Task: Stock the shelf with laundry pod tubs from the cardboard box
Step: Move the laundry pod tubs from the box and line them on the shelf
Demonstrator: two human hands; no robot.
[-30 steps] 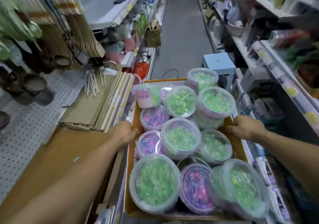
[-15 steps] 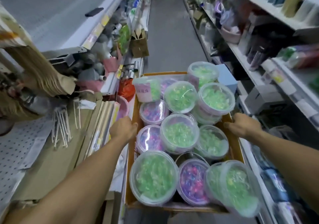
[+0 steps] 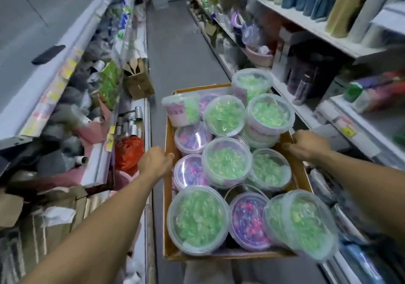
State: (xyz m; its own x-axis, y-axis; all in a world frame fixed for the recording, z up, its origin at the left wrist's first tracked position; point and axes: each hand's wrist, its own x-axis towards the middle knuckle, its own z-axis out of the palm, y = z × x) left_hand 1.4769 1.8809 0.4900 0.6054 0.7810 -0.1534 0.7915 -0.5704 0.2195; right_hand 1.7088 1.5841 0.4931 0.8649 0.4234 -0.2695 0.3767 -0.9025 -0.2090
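A narrow shop aisle with a grey floor (image 3: pixel 175 49) runs straight ahead between two runs of white shelving. The left shelf (image 3: pixel 54 86) carries grey and pink goods, green packets and an orange mesh bag (image 3: pixel 128 152) low down; a small brown carton (image 3: pixel 138 79) stands at its foot. The right shelf (image 3: pixel 306 24) holds tall rolled items on top and dark and pink wares below. Between them a shallow cardboard box (image 3: pixel 298 170) is held up over the aisle, packed with round clear-lidded laundry pod tubs (image 3: pixel 226 164), most filled with green pods, a few with purple and pink ones (image 3: pixel 249 220). One tub lies on its side at the far left corner (image 3: pixel 182 112), and others are stacked two high toward the far right. The left hand (image 3: pixel 154 163) grips the box's left wall with its fingers curled round the rim, and the right hand (image 3: pixel 306 144) grips the right wall the same way, thumb on the rim. The nearest green tub at the right (image 3: pixel 306 224) leans out past the box's near right corner. The box sits closer to the right shelf than to the left, with open floor ahead of it down the aisle.
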